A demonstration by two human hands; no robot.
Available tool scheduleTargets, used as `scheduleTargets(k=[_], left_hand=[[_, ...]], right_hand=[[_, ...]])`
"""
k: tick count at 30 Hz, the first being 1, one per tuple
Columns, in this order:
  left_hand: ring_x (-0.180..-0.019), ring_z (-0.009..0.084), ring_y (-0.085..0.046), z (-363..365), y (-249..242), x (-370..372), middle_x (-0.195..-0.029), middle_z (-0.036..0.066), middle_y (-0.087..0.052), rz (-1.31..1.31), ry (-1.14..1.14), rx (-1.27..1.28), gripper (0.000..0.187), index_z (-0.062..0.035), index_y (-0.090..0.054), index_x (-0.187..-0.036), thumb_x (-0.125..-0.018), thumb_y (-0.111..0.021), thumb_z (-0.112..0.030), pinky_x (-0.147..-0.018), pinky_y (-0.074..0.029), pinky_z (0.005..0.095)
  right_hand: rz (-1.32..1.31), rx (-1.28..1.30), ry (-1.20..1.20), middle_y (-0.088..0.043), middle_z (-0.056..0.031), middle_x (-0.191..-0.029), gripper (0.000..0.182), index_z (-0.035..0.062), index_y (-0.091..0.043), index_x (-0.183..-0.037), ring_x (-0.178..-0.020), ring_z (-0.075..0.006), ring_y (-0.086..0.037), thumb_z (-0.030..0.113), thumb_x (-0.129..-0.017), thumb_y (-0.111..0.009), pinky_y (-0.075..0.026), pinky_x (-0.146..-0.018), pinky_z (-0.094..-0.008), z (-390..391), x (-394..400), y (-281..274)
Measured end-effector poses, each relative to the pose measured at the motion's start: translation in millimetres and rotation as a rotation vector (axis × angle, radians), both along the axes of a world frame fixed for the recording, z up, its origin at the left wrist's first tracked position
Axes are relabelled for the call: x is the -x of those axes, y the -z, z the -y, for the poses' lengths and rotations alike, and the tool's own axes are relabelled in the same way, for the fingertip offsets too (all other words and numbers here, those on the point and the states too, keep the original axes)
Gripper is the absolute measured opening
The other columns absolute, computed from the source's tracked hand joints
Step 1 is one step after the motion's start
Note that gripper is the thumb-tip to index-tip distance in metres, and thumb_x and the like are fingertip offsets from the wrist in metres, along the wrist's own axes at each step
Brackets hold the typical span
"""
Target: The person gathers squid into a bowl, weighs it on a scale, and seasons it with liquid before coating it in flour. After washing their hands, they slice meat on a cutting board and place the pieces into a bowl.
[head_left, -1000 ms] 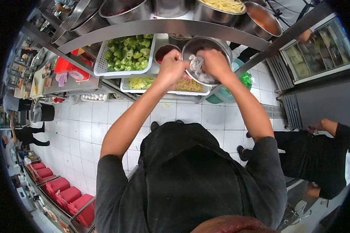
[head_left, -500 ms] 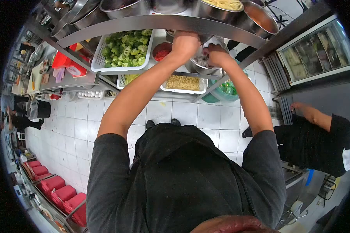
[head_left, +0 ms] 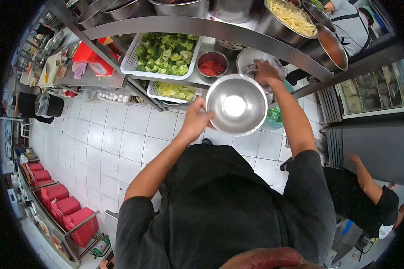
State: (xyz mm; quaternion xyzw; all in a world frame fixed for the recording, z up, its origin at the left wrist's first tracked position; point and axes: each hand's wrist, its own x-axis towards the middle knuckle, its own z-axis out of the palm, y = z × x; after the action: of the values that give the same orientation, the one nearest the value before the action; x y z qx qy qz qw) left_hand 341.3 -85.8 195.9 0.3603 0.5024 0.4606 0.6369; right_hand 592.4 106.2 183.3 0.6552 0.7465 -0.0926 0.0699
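My left hand (head_left: 195, 120) grips the rim of a shiny metal bowl (head_left: 236, 104). The bowl is tilted toward me, and no food shows in it. Beyond it, my right hand (head_left: 266, 73) reaches down into a container (head_left: 274, 59) of greyish pieces whose kind I cannot make out. Its fingers look curled in among them, with the tips hidden. Close by on the same shelf stands a metal pot of chopped red food (head_left: 212, 67). A second metal pot (head_left: 229, 47) is partly covered by the shelf rail.
White baskets hold broccoli (head_left: 166, 54) and pale green leaves (head_left: 175, 91). Across the front above runs a steel rail (head_left: 211, 30), with pots and shredded pale food (head_left: 292, 19) over it. A person in black (head_left: 363, 197) stands at the right, another (head_left: 348, 27) behind the shelf.
My left hand has come back from under the rail and now holds the metal bowl in front of me. My right hand is still at the shelf. The view has shifted.
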Motion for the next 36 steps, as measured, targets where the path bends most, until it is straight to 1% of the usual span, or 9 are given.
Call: scheduleTargets(k=[4,5,8,12,18,26,31,34,36], left_hand=[[-0.075,0.0202,-0.066,-6,28,0,-0.103,0.013,-0.057,-0.147,0.255,-0.047,0.030,0.0013,-0.053,-0.105,-0.075,-0.055,0.001,-0.052,-0.057,0.0303],[-0.075,0.0199,-0.066,-14,32,-3,-0.111,0.015,-0.056,-0.186,0.263,-0.104,0.030,0.0017,-0.053,-0.105,-0.075,-0.056,0.001,-0.052,-0.057,0.0298],[-0.078,0.0206,-0.066,-45,47,0,-0.137,0.022,-0.038,-0.232,0.348,-0.154,0.030,0.0016,-0.053,-0.104,-0.073,-0.056,0.001,-0.052,-0.057,0.0293],[-0.086,0.0238,-0.066,-72,53,14,-0.155,0.023,-0.006,-0.212,0.499,-0.132,0.030,0.0008,-0.055,-0.102,-0.072,-0.057,-0.001,-0.053,-0.057,0.0305],[-0.085,0.0239,-0.066,-88,51,28,-0.155,0.021,-0.012,-0.165,0.492,-0.051,0.022,0.0002,-0.055,-0.093,-0.070,-0.058,-0.001,-0.053,-0.056,0.0298],[-0.092,0.0233,-0.065,-99,44,49,-0.152,0.020,-0.022,-0.151,0.476,-0.062,0.020,0.0017,-0.052,-0.090,-0.071,-0.058,-0.003,-0.056,-0.058,0.0303],[-0.094,0.0252,-0.065,-52,24,65,-0.152,0.020,-0.022,-0.073,0.365,-0.104,0.041,0.0066,-0.052,-0.113,-0.072,-0.055,0.002,-0.059,-0.060,0.0304],[-0.093,0.0234,-0.065,-22,3,73,-0.146,0.019,-0.034,0.014,0.279,-0.013,0.049,0.0052,-0.049,-0.121,-0.072,-0.055,0.003,-0.059,-0.060,0.0301],[-0.088,0.0171,-0.063,-3,-20,79,-0.115,0.010,-0.051,0.000,0.205,-0.013,0.038,-0.0004,-0.052,-0.109,-0.072,-0.055,0.005,-0.064,-0.056,0.0285]], right_hand=[[0.018,-0.113,-0.128,-0.054,-0.0205,-0.124,0.055,0.0097,-0.054,-0.125,-0.113,-0.0376,-0.054,0.015,-0.071,-0.063,-0.045,-0.096,-0.0439,-41,-8,23],[-0.030,-0.243,-0.109,-0.063,-0.0224,-0.107,0.053,0.0061,-0.057,-0.121,-0.108,-0.0369,-0.058,0.012,-0.068,-0.064,-0.046,-0.093,-0.0448,-41,-10,28],[-0.041,-0.259,-0.062,-0.061,-0.0259,-0.113,0.060,0.0046,-0.056,-0.122,-0.109,-0.0375,-0.058,0.016,-0.065,-0.069,-0.045,-0.096,-0.0425,-29,4,12],[-0.180,0.170,-0.078,-0.047,-0.0280,-0.130,0.081,0.0096,-0.047,-0.133,-0.117,-0.0416,-0.051,0.024,-0.058,-0.075,-0.043,-0.099,-0.0415,-13,7,-16],[-0.116,0.066,-0.043,-0.038,-0.0237,-0.138,0.092,0.0256,-0.038,-0.141,-0.119,-0.0417,-0.049,0.026,-0.058,-0.077,-0.045,-0.098,-0.0440,-13,9,18],[-0.003,-0.200,-0.008,-0.050,-0.0247,-0.121,0.076,0.0141,-0.047,-0.130,-0.114,-0.0408,-0.052,0.022,-0.059,-0.075,-0.045,-0.094,-0.0453,-33,-2,37],[-0.336,0.255,0.080,-0.041,-0.0215,-0.137,0.086,0.0190,-0.039,-0.138,-0.123,-0.0404,-0.047,0.026,-0.060,-0.074,-0.040,-0.102,-0.0449,-9,1,-4],[-0.050,0.098,0.143,-0.041,-0.0215,-0.137,0.088,0.0199,-0.039,-0.140,-0.123,-0.0400,-0.047,0.028,-0.060,-0.074,-0.041,-0.101,-0.0455,-1,14,13],[-0.062,0.035,0.122,-0.049,-0.0218,-0.128,0.073,0.0173,-0.045,-0.134,-0.118,-0.0384,-0.050,0.023,-0.065,-0.070,-0.044,-0.097,-0.0455,-9,6,25]])
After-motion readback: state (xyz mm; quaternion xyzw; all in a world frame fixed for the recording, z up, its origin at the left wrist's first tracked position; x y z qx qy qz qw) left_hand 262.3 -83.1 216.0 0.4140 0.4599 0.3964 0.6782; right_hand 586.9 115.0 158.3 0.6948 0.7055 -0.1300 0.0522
